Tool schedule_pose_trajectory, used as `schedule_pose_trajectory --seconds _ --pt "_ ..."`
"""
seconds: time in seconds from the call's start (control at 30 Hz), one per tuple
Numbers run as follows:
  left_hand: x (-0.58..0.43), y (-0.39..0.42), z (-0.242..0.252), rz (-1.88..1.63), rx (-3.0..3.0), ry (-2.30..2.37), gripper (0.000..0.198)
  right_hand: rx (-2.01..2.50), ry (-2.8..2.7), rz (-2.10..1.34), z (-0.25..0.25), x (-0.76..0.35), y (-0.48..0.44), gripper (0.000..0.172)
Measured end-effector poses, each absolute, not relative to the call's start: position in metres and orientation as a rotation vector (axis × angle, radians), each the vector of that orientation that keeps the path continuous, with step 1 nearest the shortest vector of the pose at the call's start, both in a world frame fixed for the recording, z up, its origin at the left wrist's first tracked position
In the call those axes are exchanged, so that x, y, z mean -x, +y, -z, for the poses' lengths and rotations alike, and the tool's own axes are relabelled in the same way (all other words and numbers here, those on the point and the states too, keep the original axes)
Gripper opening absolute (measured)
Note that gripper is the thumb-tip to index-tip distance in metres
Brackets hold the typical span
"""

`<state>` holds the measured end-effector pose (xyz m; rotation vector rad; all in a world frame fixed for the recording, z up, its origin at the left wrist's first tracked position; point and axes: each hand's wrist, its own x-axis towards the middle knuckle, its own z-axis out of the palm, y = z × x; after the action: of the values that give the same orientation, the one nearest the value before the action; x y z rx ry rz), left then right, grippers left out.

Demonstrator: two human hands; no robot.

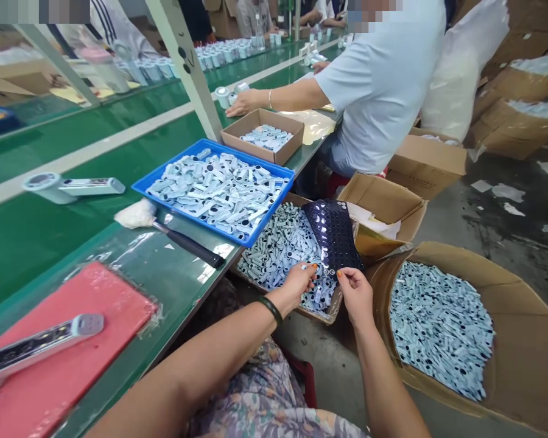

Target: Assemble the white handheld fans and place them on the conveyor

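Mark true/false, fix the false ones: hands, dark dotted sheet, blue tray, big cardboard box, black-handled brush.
1. The left hand and right hand are at the lower edge of the glossy dark dotted sheet: true.
2. The blue plastic tray is empty: false, it is heaped with pale blue flat parts.
3. The large brown cardboard box at right holds pale blue flat parts: true.
4. The black-handled white-tufted brush stands upright: false, it lies flat beside the tray.

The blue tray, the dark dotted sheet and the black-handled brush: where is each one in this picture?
Blue tray [256, 159]: head view, on its top rim.
Dark dotted sheet [333, 234]: head view, on its middle.
Black-handled brush [187, 244]: head view, on its handle.
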<state>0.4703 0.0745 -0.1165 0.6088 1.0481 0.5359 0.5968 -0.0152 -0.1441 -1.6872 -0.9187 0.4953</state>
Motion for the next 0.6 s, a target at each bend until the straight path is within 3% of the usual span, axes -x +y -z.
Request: schedule_pose_trajectory --seconds 0.1,0.33,0.6 --pt "-0.432 0.063 0.084 -0.542 -0.492 0.959 0.013 1.561 -1.012 -0.626 0.113 -0.580 -0.009 0.030" --pt "-0.325 0.026 0.010 -0.707 -0.414 0.612 0.063 1.169 -1.452 -0.860 0.033 -0.518 0.016 0.011" --pt "-0.248 -0.014 0.013 -1.022 -0.421 0.382 0.032 0.899 -1.788 -1.075 -0.008 -0.427 0.036 0.012"
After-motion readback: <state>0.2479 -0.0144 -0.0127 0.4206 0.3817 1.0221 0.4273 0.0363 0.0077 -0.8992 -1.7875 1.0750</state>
